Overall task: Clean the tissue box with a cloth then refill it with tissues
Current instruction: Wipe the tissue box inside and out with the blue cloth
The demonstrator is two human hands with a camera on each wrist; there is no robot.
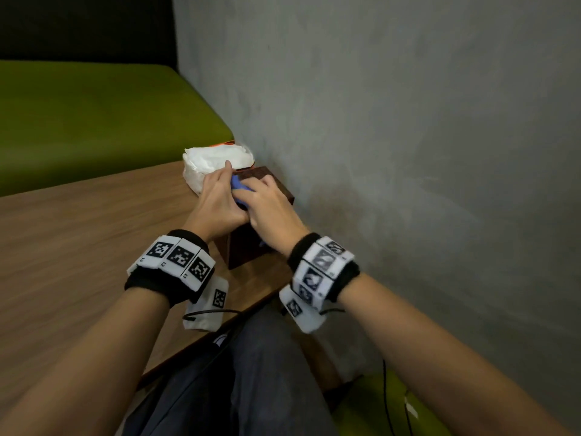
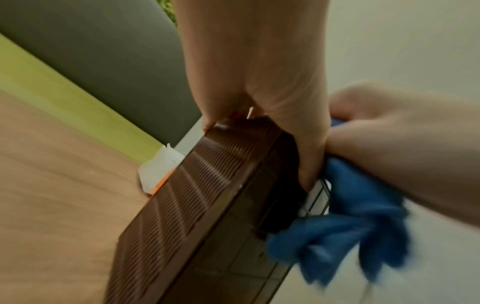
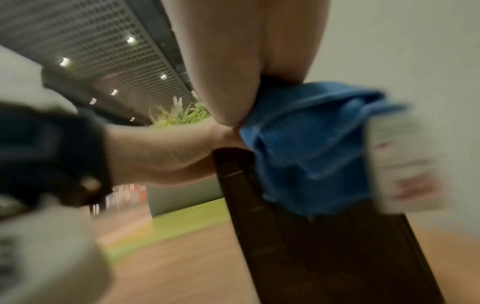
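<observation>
Head view: left hand (image 1: pixel 220 199) grips the dark brown tissue box (image 1: pixel 264 180) from its left side, thumb over the near top edge. Right hand (image 1: pixel 270 206) presses a bunched blue cloth (image 1: pixel 240 187) onto the box top, right beside the left grip. Box sits on the wooden table (image 1: pixel 78 231), close to the grey wall (image 1: pixel 408 121), long axis running away from the person. White tissue pack (image 1: pixel 217 165) lies just beyond the left grip, touching or nearly touching the box's far end.

Left wrist view: left hand (image 2: pixel 259 82) fingers curl over the ribbed box (image 2: pixel 202 185) edge, thumb at the top opening; cloth (image 2: pixel 358 216) hangs right of that grip, held by the right hand (image 2: pixel 402 154).

Right wrist view: blurred; right hand (image 3: pixel 246 61) seems to pinch the cloth (image 3: pixel 306 144) against the box (image 3: pixel 324 246) top, cloth draping below the grip.

Wiping looks underway; refill not begun. Tissue pack is nearer the left hand, so that hand is better placed to fetch it.
</observation>
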